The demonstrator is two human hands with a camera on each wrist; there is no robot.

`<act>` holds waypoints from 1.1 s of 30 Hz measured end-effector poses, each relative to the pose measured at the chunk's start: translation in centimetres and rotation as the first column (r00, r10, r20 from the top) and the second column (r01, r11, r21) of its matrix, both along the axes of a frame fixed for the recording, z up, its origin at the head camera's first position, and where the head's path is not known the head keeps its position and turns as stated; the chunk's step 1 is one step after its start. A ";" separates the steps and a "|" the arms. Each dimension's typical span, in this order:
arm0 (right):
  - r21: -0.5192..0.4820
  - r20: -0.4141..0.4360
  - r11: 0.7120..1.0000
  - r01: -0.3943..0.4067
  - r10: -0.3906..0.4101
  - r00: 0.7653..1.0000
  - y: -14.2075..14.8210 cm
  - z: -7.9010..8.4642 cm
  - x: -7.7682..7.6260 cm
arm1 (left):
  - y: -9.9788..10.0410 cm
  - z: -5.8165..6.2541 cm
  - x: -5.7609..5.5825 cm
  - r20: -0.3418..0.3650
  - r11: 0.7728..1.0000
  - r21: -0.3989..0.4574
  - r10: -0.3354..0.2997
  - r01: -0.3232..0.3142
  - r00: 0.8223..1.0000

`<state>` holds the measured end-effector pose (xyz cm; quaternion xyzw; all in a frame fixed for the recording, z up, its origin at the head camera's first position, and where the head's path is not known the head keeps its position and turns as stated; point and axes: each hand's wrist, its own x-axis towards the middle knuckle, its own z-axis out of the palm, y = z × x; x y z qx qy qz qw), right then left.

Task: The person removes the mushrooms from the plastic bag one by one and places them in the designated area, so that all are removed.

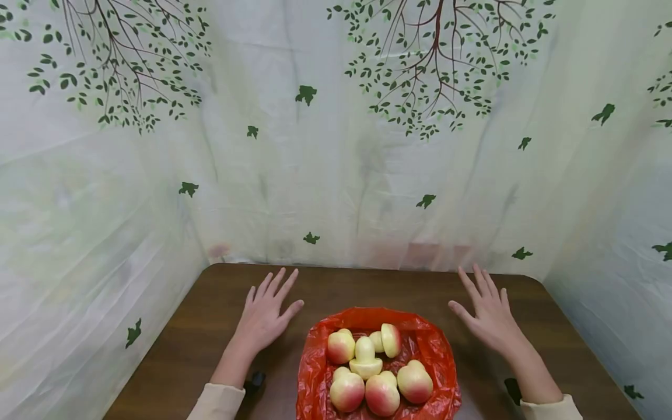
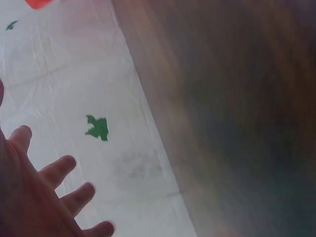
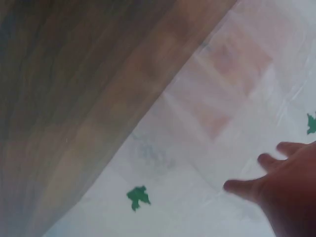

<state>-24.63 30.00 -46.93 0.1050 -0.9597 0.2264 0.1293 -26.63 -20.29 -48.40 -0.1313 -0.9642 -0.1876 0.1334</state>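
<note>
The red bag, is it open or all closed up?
Open. In the head view, the bag has its rim spread wide, and six mushroom shapes show inside it.

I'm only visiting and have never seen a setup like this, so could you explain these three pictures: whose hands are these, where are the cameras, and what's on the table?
No machine shows here: they are a person's bare hands, left hand and right hand. The wide picture comes from a camera worn on the head; the other two come from cameras worn on each wrist. On the brown table sits an open red plastic bag with six mushroom-shaped, yellow-and-red pieces inside. Leaf-printed sheeting hangs behind. Neither hand holds anything; both have fingers spread, one to each side of the bag.
</note>
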 end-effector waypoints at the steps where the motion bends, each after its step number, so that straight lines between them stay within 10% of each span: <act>1: -0.029 -0.023 0.999 -0.026 0.026 0.999 -0.1 0.0 0.1 | 0.1 0.0 0.2 0.013 1.000 0.019 -0.014 0.014 1.000; 9: -0.199 -0.123 0.949 -0.244 0.223 0.967 -1.5 -0.8 1.0 | 0.8 0.2 1.8 0.188 0.966 0.244 -0.138 0.089 0.972; 19: -0.278 -0.115 0.888 -0.366 0.347 0.931 -2.8 -0.7 2.8 | 0.8 -0.8 2.3 0.268 0.820 0.515 -0.430 0.249 0.862; 33: -0.358 -0.081 0.794 -0.491 0.498 0.864 -4.1 -1.3 5.1 | 1.4 -1.9 3.6 0.397 0.703 0.692 -0.562 0.167 0.726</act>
